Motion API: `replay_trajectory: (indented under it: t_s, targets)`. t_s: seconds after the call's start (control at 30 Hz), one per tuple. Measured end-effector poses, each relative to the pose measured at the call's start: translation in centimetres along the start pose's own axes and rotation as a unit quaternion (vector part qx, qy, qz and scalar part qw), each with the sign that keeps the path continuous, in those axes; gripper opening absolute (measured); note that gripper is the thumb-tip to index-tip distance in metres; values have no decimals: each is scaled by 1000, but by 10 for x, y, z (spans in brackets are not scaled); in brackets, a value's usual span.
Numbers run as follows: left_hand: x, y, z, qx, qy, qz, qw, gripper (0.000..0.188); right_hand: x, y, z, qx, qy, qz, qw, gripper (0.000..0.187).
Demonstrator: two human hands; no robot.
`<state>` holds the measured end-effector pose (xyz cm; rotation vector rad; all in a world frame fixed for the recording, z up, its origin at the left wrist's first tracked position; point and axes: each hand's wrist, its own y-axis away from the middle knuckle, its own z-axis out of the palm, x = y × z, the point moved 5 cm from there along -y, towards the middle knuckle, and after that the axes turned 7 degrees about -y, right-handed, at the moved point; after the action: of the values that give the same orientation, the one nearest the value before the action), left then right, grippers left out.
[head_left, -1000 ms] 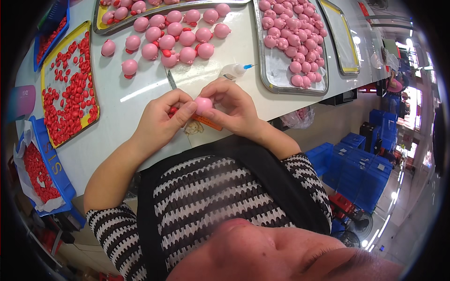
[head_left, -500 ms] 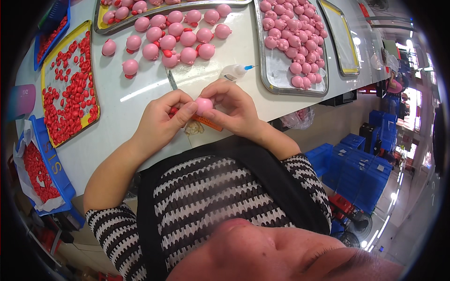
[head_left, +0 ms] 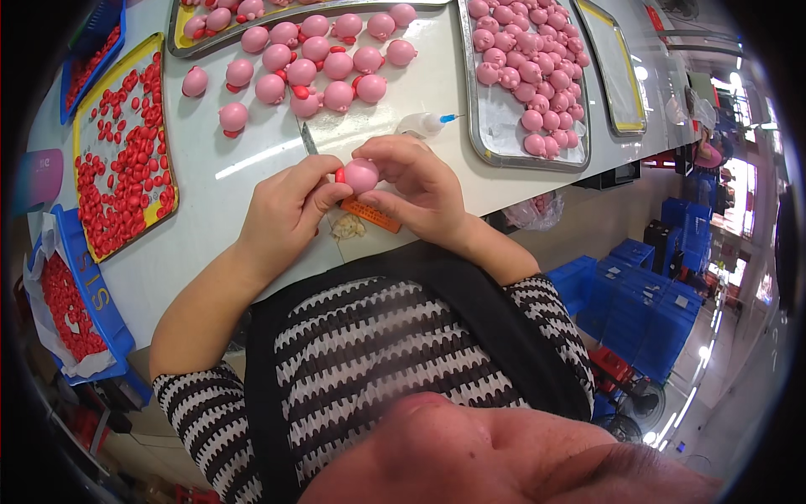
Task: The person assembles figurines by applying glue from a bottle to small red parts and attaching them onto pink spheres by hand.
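Note:
A pink ball-shaped toy piece (head_left: 361, 175) is held between both hands just above the white table (head_left: 252, 160). My right hand (head_left: 416, 185) grips it from the right and top. My left hand (head_left: 290, 206) pinches a small red part (head_left: 340, 175) against its left side. A small glue bottle with a blue tip (head_left: 424, 124) lies just beyond my right hand. An orange strip (head_left: 371, 215) and a few pale scraps (head_left: 345, 227) lie under the hands.
Several loose pink pieces with red parts (head_left: 294, 71) lie beyond the hands. A metal tray of pink pieces (head_left: 520, 84) is at the right, a yellow tray of red parts (head_left: 122, 160) at the left, a blue bin of red parts (head_left: 71, 302) lower left. Blue crates (head_left: 663, 311) stand on the floor.

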<state>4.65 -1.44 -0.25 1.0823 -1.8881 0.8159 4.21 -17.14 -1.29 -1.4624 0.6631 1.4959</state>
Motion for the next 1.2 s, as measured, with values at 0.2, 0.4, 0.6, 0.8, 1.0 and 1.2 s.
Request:
replay_trajectory:
  t_s: [0.2,0.4,0.6,0.8,1.0,1.2]
  targets:
    - [0,-2,-6,74,-58,64,994,21,-2,-4,1,1,104,-37,994,43]
    - [2,-1,-6,53,-36,-4,998,32,-2,-6,0,11,107,-44,993,42]
    - [4,-1,-6,75,-79,30,994,32,-1,-5,0,1,64,-61,996,44]
    - [12,0,-11,91,-147,125,977,26,-4,-5,-2,1,134,-69,989,42]
    - [-3,0,-6,33,21,-20,999,20,-5,-5,-2,23,164,-30,986,37]
    - [-19,2,5,-67,231,-184,953,16,2,-2,-1,24,72,19,997,38]
